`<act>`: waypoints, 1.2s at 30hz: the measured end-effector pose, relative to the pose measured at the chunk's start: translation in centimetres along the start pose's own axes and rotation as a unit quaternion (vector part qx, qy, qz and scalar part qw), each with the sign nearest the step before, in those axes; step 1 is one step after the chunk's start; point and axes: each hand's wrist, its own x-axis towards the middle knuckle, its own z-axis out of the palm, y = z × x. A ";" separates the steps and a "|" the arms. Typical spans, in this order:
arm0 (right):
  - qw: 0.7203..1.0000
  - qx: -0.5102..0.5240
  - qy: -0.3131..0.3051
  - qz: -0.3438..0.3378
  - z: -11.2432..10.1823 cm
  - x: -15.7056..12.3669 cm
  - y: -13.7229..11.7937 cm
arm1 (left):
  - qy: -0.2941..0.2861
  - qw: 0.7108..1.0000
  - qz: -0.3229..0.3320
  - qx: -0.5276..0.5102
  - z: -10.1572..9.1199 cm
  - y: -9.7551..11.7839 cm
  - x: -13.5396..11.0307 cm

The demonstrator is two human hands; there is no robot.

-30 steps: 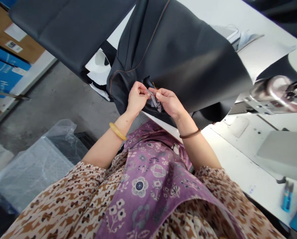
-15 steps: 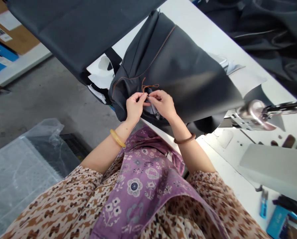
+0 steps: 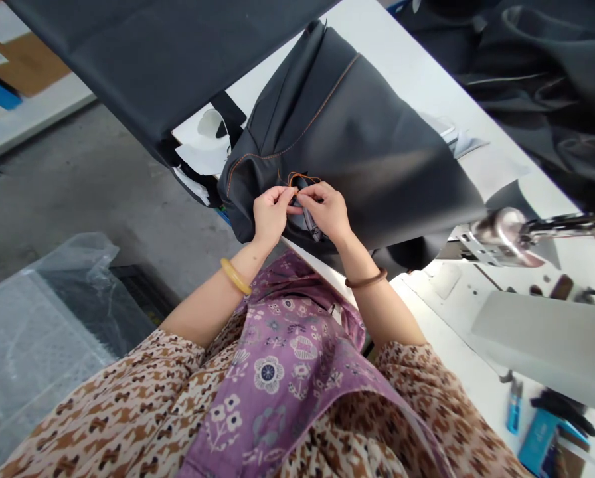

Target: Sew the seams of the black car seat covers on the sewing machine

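My left hand (image 3: 271, 211) and my right hand (image 3: 328, 209) meet fingertip to fingertip, each closed in a pinch on orange thread (image 3: 300, 175). Loose ends of the thread curl up above the fingers. Behind and around both hands spreads a black leather-like piece (image 3: 372, 126), with a curved line of orange stitching across its left part. A narrow dark strip (image 3: 311, 224) hangs just below the fingertips, and I cannot tell whether the right fingers hold it too.
To the right is a sewing machine (image 3: 501, 236) on a white table (image 3: 457, 332). Blue-handled snips (image 3: 514, 406) and a blue box (image 3: 539, 441) lie at lower right. More black material (image 3: 148, 53) covers the upper left. Clear plastic sheeting (image 3: 43, 338) sits at lower left.
The orange thread's loose ends have shifted, now bent into a lower loop nearer the fingers. Both hands stay pinched in nearly the same place. The view has turned slightly.
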 end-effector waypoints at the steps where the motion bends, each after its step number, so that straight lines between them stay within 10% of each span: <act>1: 1.000 0.012 -0.001 0.004 0.0 0.0 0.1 | 0.000 1.000 0.000 0.000 0.0 0.0 0.0; 9: 0.993 0.111 0.000 0.038 0.3 0.0 0.2 | -0.004 1.000 -0.002 -0.012 -0.2 0.3 -0.2; 15: 0.929 0.348 -0.040 0.119 -0.4 -0.2 0.5 | -0.049 0.992 -0.026 -0.111 -0.7 1.7 -0.5; 25: 0.975 0.198 -0.065 0.083 0.4 -0.2 0.0 | -0.040 0.991 -0.030 -0.125 -0.7 1.6 -0.1; 36: 0.950 0.282 -0.045 0.130 0.2 -0.3 0.0 | -0.046 0.992 -0.055 -0.106 -0.8 1.8 -0.1</act>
